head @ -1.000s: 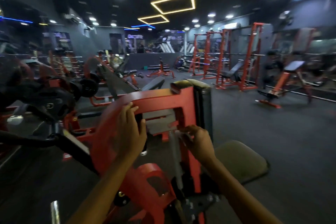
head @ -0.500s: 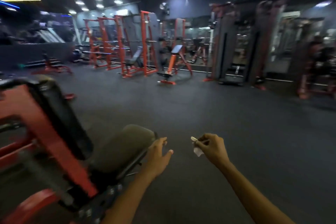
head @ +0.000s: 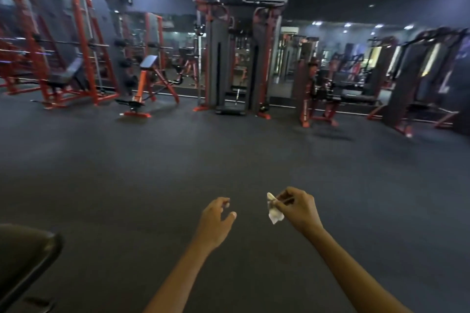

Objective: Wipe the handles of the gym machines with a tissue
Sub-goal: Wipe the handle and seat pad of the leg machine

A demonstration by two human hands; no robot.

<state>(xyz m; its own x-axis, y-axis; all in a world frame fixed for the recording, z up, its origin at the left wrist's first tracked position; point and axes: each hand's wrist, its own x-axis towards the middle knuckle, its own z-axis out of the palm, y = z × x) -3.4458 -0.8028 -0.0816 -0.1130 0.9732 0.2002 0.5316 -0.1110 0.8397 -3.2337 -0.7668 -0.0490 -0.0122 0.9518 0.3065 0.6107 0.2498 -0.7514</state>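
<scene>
My right hand (head: 298, 207) pinches a small crumpled white tissue (head: 274, 212) that hangs from its fingertips. Just left of it, my left hand (head: 216, 220) is held out with loosely curled fingers and holds nothing. Both hands hover over the dark floor, touching no machine. The nearest machines stand well ahead: a tall black-and-red cable machine (head: 236, 58) in the middle, red racks (head: 76, 46) at the left, more machines (head: 318, 89) at the right.
A dark padded seat (head: 23, 254) pokes in at the lower left corner. A red adjustable bench (head: 145, 84) stands ahead left. Wide dark rubber floor (head: 229, 155) lies between me and the row of machines along the mirrored wall.
My view has swung right, away from the red machine that both hands were on. The hands have come off it and now hang over the floor, the tissue still in the right.
</scene>
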